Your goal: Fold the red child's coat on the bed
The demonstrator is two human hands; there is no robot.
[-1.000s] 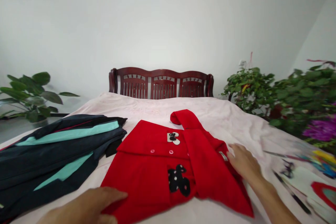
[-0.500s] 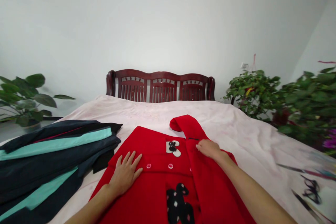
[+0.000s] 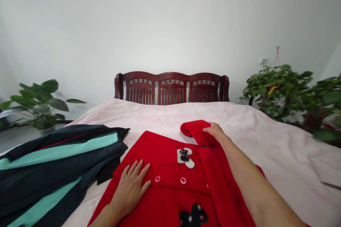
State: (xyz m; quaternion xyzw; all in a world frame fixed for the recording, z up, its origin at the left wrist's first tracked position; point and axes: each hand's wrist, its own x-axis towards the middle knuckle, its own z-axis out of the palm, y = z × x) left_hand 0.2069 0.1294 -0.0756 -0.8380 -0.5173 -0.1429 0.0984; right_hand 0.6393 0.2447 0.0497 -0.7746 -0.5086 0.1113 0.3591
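A red garment (image 3: 165, 198) with round pink buttons and black-and-white patches is spread on the bed, one sleeve (image 3: 197, 129) folded across its right part toward the headboard. My left hand (image 3: 133, 184) lies flat on the garment's left part, fingers spread. With its fingers closed on the edge of the sleeve near the cuff, my right hand (image 3: 214, 132) holds the red cloth. The fingertips of that hand show only in part.
Dark clothing (image 3: 61, 163) with turquoise stripes lies left of the red garment. A pinkish sheet (image 3: 149, 113) covers the bed, below a dark wooden headboard (image 3: 173, 88). Leafy plants stand at the left (image 3: 39, 106) and right (image 3: 282, 88).
My right hand has moved up along the sleeve toward its cuff. My left hand stays flat on the garment. The view has shifted slightly, so the tools at the right edge are mostly out of frame.
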